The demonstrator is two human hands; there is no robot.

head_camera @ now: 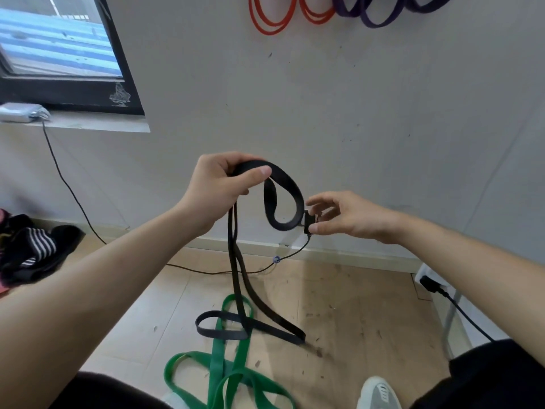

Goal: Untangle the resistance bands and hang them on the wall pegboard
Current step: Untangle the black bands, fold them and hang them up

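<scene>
My left hand (218, 184) grips the top of a black resistance band (284, 184) at chest height in front of the wall. From the grip the band curls into a small loop to the right, and two strands hang down to the floor. There the black band lies crossed over a green band (218, 364). My right hand (348, 216) is at the right edge of the loop, thumb and fingers spread apart, with nothing clearly held. Red bands (271, 19) and purple bands (374, 13) hang on the wall at the top.
A black plug (308, 224) with a thin cable sits on the wall behind my right fingertips. A pile of clothes (29, 249) lies at the left, under a window (59, 54). A power strip (427, 278) is on the floor at the right, my shoe (380, 394) below.
</scene>
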